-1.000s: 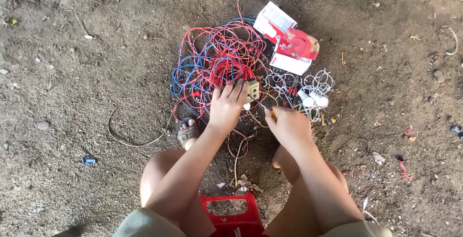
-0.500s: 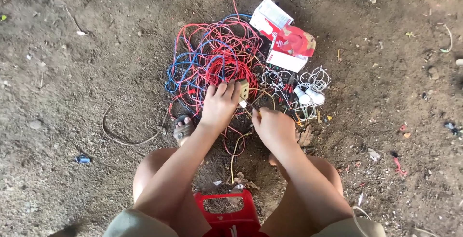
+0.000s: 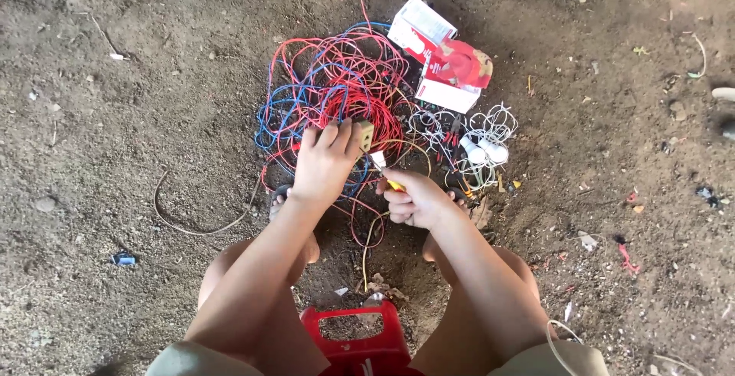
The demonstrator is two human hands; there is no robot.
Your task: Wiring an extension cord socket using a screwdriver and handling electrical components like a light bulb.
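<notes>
My left hand (image 3: pixel 325 163) grips a small tan block-shaped fitting (image 3: pixel 366 136) over a tangle of red and blue wires (image 3: pixel 333 89) on the dirt. My right hand (image 3: pixel 417 200) is closed on a yellow-handled tool (image 3: pixel 387 174) whose pale tip points up towards the tan fitting. The two hands sit close together, just in front of my knees. A brownish wire runs down from the hands towards my feet.
Red and white cardboard boxes (image 3: pixel 444 66) lie behind the wires. White wire coils with small white bulbs (image 3: pixel 478 142) lie to the right. A red plastic stool (image 3: pixel 356 338) is under me. A curved loose wire (image 3: pixel 191 219) lies left. Small scraps dot the dirt.
My right hand has moved left and nearer to the left hand, and the tool's tip now points at the tan fitting. My left hand has kept its grip.
</notes>
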